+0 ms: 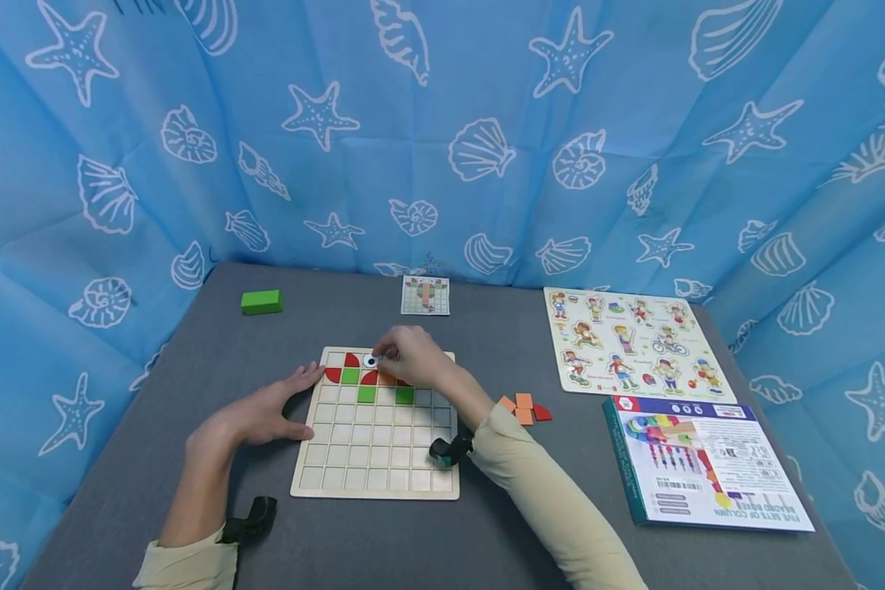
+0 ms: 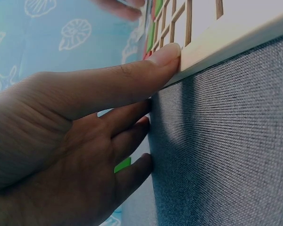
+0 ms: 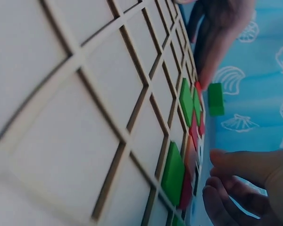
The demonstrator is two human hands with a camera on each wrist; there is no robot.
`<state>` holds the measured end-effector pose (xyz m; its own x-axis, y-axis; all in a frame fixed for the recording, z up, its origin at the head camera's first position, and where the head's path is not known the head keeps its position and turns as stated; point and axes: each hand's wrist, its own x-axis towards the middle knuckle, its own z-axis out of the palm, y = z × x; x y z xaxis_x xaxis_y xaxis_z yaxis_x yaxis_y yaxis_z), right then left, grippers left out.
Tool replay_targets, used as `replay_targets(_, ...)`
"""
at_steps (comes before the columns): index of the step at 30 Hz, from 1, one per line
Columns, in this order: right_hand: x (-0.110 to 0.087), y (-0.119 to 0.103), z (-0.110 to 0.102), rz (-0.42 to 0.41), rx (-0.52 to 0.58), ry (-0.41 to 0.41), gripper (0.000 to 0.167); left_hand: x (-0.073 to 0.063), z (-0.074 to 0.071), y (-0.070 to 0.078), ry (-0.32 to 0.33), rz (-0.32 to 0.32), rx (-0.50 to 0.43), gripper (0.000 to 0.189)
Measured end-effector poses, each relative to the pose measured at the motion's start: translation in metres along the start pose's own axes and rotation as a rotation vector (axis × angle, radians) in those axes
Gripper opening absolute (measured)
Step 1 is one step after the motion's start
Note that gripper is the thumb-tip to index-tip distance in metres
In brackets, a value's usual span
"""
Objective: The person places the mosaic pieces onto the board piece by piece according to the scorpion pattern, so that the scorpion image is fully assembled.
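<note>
My left hand [image 1: 265, 412] lies at the left side of the wooden grid board [image 1: 372, 494], thumb on the board's edge, fingers spread. My right hand [image 1: 416, 358] is over the board's far rows, its fingertips beside a white tile with a black dot [image 1: 369, 361]. In the right wrist view its thumb and fingers [image 3: 221, 188] are bent close together; whether something is between them is hidden. On the board sit red quarter-round pieces [image 1: 333, 375], green squares [image 1: 366, 394] and an orange piece [image 1: 386, 379], partly covered by the right hand.
Loose orange squares [image 1: 524, 416] and a red quarter-round piece [image 1: 542, 412] lie right of the board. Behind it is a pattern card [image 1: 425, 296]. A green block [image 1: 261, 302] stands at far left. A picture puzzle board [image 1: 634, 344] and a box [image 1: 708, 467] lie at right.
</note>
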<state>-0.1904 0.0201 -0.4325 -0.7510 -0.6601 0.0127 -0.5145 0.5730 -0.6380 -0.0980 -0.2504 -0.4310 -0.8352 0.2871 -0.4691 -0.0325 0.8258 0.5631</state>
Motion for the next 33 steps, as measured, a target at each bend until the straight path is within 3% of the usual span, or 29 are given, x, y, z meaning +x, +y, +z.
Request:
replay_targets(9, -0.041, 0.020, -0.022, -0.011, 0.068, 0.066, 0.018, 0.001, 0.001, -0.002, 0.009, 0.018, 0.001, 0.107)
replay_targets(20, -0.118, 0.044, -0.053, 0.101, 0.041, 0.098, 0.016, 0.000, 0.000, -0.001, 0.015, 0.021, 0.015, 0.108)
replay_targets(27, -0.152, 0.059, -0.055, 0.131, -0.038, 0.074, 0.015, 0.000, 0.001, -0.002, 0.014, 0.036, 0.005, 0.108)
replay_targets(33, -0.163, 0.064, -0.048, 0.125, -0.054, 0.048, 0.018, 0.000, 0.001, -0.002, 0.012, 0.033, 0.007, 0.108)
